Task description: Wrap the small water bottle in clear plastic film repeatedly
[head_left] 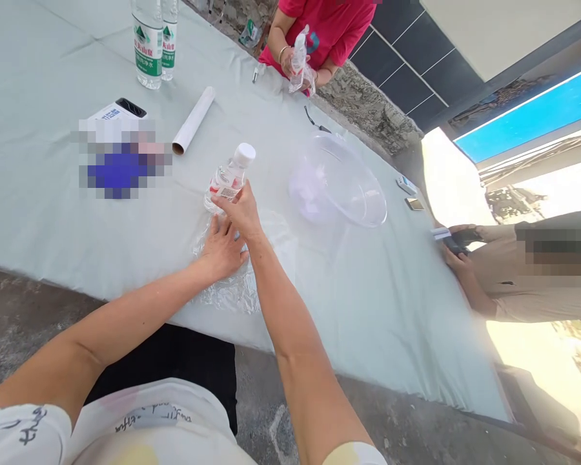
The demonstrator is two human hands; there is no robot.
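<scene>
Clear plastic: a small bottle (228, 179) with a white cap and a red-and-white label leans at the centre of the frame, cap toward the upper right, its base down on a crinkled sheet of plastic wrap (232, 284).
Right hand: the right hand (239, 208) is closed around the lower body of the small bottle, fingers wrapped over the label.
Left hand: the left hand (221, 248) lies flat and open, palm down, pressing on the plastic wrap just below the bottle and touching the right wrist.
Surface: a pale green cloth covers the surface (53, 213), which runs from the upper left to the lower right of the frame.
Bowl: a large transparent bowl (348, 184) sits tilted just right of the bottle, apart from it.
Roll: a white roll (194, 120) lies above and left of the bottle.
Upper left: two tall water bottles (153, 40) with green labels stand upright, side by side.
Top centre: a person in a red shirt (334, 26) holds a wrapped clear object in both hands.
Right edge: another person's hands (458, 248) hold a dark object at the edge of the surface.
</scene>
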